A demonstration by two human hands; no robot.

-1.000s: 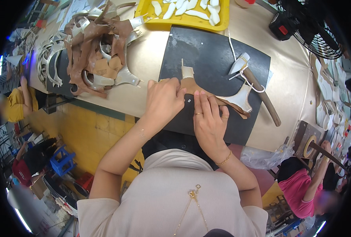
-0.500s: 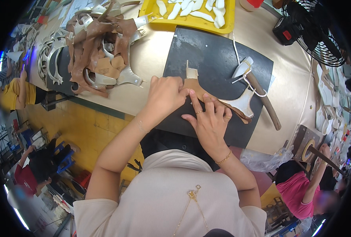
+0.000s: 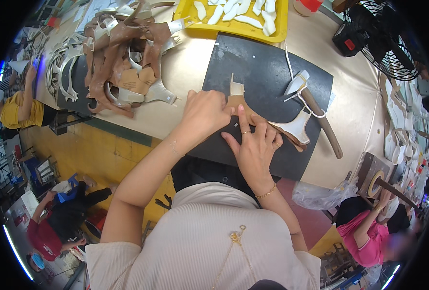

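Note:
A curved brown leather shoe-upper piece (image 3: 237, 102) lies on the black board (image 3: 231, 53). Its far tip carries a pale patch with a thin strip, and its right end (image 3: 297, 126) shows a whitish-silver face over brown layers. My left hand (image 3: 206, 112) is curled closed, thumb and finger pinching the left edge of the piece. On its near edge my right hand (image 3: 257, 142) rests, fingers stretched and spread, index fingertip close to the left thumb. A tiny white scrap (image 3: 235, 124) sits on the board between the hands. Beyond the right hand lies a hammer (image 3: 319, 106) with white cord around it.
A heap of brown and silver leather pieces (image 3: 122, 63) lies at the left. At the back stands a yellow tray (image 3: 224, 30) of white pads. A black fan (image 3: 376, 41) stands back right, a plastic bag (image 3: 321, 193) at the near right. Other people work on both sides.
Both hands have shifted slightly; the right index finger now points farther forward on the leather. The tiny white scrap shows more plainly. At left and right, other people have moved.

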